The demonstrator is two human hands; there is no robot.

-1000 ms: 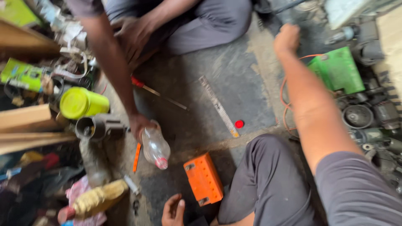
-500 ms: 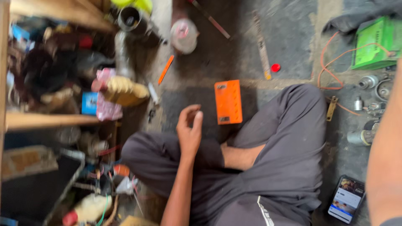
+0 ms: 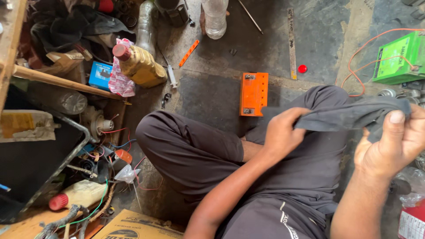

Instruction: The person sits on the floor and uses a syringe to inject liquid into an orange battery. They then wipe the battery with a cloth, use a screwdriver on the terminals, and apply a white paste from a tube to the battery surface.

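The right hand (image 3: 392,144) is closed around one end of a dark grey cloth (image 3: 349,116), thumb pressed on top. The other end is gripped by the left hand (image 3: 281,132), so the cloth is stretched above the crossed legs. Just beyond, an orange block (image 3: 253,94) lies on the floor (image 3: 212,97); farther off, a green battery (image 3: 396,59) is seen.

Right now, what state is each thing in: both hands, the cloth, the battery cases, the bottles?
left hand: shut on dark cloth
right hand: shut on the cloth's other end
dark cloth: stretched between both hands, above the lap
orange battery case: flat on floor, untouched
green battery: upright, orange wires attached
yellow oil bottle: lying down, red cap on
clear bottle: standing, cap unseen
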